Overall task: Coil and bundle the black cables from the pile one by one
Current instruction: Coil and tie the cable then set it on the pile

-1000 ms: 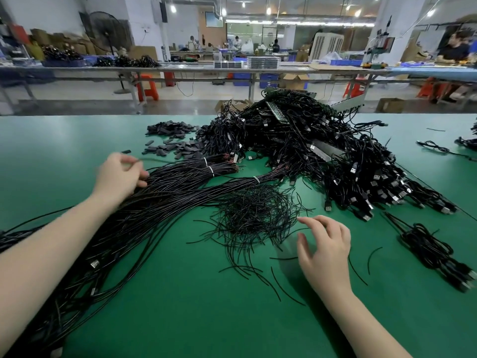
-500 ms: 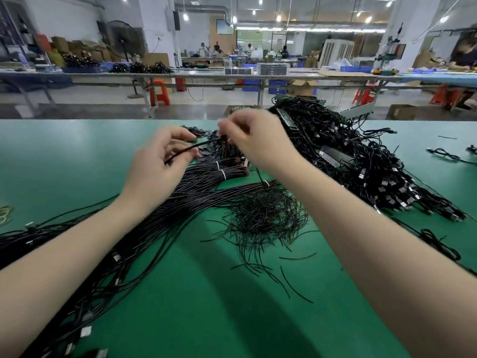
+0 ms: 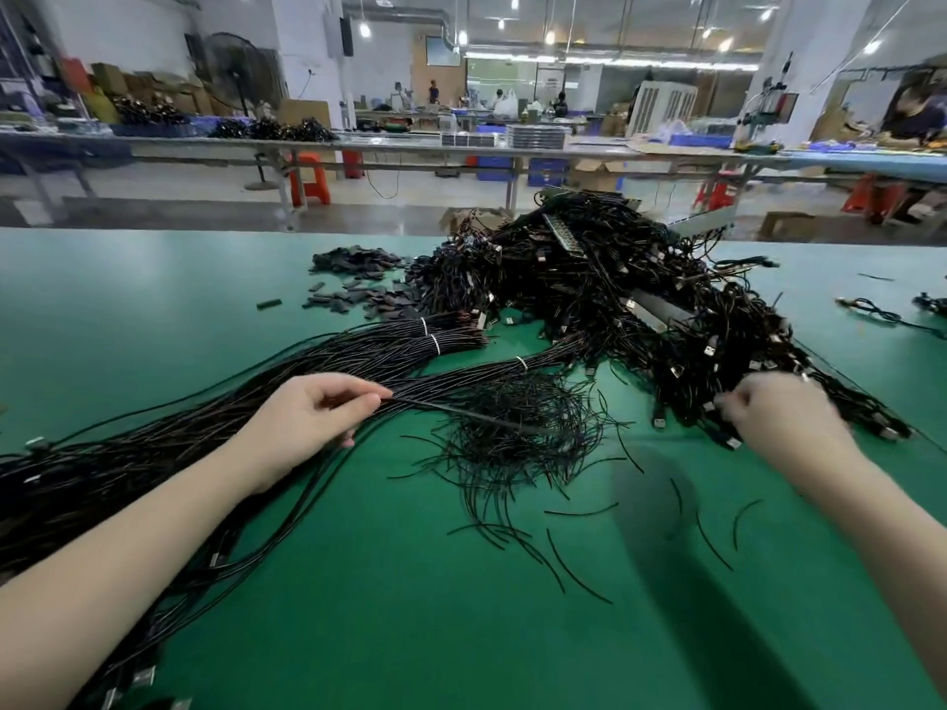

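Head view: the left hand [image 3: 312,417] pinches a thin black tie strand [image 3: 461,413] between thumb and forefinger, and the strand runs rightward over a loose heap of short black tie strands [image 3: 517,438] on the green table [image 3: 358,607]. The left forearm lies across long straight cable bundles [image 3: 256,402], which are bound with white ties and stretch from the lower left toward the centre. The right hand [image 3: 779,417] is blurred; its fingers are curled at the near edge of the large pile of black cables [image 3: 615,299], but whether they grip a cable cannot be told. The pile occupies the centre and right of the table, with metal connectors showing along its edge. A scatter of small flat dark pieces [image 3: 358,294] lies to the left of the pile.
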### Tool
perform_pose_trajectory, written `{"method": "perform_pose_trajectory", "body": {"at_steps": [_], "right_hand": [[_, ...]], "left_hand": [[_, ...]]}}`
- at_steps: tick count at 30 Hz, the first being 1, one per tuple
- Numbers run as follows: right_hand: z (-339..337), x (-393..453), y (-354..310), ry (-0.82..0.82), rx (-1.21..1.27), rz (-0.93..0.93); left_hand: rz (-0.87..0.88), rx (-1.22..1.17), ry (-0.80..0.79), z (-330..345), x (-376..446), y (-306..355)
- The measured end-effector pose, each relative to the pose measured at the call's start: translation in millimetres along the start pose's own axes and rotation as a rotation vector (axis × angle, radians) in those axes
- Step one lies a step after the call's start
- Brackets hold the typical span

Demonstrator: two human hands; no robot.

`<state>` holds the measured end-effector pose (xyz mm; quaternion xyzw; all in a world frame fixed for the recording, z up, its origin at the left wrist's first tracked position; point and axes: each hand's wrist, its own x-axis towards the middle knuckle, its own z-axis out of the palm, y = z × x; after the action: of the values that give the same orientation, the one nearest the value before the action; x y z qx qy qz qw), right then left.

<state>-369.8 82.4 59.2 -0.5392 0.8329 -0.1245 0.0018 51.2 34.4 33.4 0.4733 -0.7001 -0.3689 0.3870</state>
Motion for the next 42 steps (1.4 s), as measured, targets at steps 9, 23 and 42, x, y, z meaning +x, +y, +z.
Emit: {"method": "perform_pose_trajectory", "body": {"at_steps": [9, 23, 42], "right_hand": [[23, -58, -116, -0.354, 0.83, -0.516], [45, -64, -133, -0.621, 1.203, -0.565], [33, -46, -103, -0.75, 0.919, -0.488]], "left_hand": [[-0.053, -0.648, 0.018, 78, 39, 73], [-0.087, -0.633, -0.301, 93, 31, 88], [0.068, -0.701, -0.747, 81, 16, 94]]}}
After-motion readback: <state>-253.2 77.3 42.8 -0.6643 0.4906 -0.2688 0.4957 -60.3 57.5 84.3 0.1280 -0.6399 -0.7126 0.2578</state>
